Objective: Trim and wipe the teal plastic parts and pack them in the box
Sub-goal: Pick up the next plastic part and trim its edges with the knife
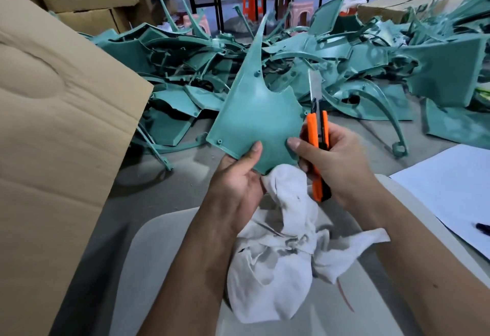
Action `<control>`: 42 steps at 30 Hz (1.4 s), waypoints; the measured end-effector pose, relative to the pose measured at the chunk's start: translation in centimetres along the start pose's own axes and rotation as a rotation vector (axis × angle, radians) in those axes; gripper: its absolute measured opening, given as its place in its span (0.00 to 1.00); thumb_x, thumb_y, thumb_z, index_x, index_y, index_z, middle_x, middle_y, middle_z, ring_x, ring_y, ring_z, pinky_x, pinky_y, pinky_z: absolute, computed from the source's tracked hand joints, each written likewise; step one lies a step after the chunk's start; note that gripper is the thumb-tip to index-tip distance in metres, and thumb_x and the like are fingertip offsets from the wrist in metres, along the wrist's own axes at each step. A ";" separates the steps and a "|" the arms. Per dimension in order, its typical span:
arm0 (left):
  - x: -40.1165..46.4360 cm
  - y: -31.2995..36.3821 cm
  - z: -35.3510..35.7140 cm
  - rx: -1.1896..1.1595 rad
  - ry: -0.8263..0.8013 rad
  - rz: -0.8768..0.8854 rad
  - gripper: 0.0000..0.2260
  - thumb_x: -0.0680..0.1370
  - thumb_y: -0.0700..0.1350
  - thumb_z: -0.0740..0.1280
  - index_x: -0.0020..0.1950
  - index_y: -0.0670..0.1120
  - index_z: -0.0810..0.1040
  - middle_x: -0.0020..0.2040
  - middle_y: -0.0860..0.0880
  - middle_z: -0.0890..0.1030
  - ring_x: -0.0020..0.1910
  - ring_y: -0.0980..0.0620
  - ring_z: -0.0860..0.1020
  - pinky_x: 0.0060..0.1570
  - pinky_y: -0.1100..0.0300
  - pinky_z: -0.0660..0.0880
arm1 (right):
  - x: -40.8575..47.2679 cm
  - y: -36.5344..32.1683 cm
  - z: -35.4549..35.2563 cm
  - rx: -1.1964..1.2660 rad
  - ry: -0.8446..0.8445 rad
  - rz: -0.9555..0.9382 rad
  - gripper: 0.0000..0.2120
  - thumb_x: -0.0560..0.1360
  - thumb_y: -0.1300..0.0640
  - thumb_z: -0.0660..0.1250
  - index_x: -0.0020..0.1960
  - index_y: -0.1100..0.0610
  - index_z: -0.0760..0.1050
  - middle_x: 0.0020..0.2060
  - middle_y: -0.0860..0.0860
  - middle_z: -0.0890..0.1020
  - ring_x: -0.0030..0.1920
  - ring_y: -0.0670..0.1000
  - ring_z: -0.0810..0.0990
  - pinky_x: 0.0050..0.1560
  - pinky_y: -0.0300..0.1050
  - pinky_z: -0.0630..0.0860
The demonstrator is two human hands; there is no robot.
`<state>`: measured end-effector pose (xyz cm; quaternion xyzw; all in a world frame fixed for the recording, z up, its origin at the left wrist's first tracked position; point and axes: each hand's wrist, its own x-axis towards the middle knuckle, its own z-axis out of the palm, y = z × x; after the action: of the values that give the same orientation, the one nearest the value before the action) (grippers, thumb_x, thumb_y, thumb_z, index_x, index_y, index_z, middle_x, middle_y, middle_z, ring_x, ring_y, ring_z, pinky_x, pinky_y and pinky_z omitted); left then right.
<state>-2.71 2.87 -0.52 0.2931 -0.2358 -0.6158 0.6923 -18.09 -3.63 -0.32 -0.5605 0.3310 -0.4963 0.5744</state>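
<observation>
The left hand [240,176] grips the upright teal part [254,112] and a rag [281,242] hiding its lower corner, while the right hand [334,160] clamps an orange knife [316,150], thumb on the part.

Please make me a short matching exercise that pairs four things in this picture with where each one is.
Things:
1. teal plastic part
2. utility knife
3. white rag
4. cardboard box flap

Places:
A. gripped in the right hand, blade pointing up
B. hanging below the two hands
C. standing at the left edge of the view
D. held upright by the left hand, thumb on its face

Pairs: 1-D, 2-A, 3-B, 4-C
</observation>
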 end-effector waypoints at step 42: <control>0.2 3.6 -1.3 0.243 0.314 0.245 0.11 0.79 0.32 0.66 0.44 0.46 0.82 0.39 0.43 0.85 0.32 0.47 0.84 0.35 0.56 0.82 | 0.5 0.8 -1.5 -1.076 0.362 -0.384 0.18 0.86 0.47 0.59 0.41 0.56 0.68 0.27 0.49 0.71 0.28 0.54 0.70 0.29 0.49 0.63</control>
<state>0.76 3.05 1.09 0.4358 -0.2315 -0.4413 0.7495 -19.15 -4.66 -1.19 -0.7290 0.5211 -0.4416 0.0444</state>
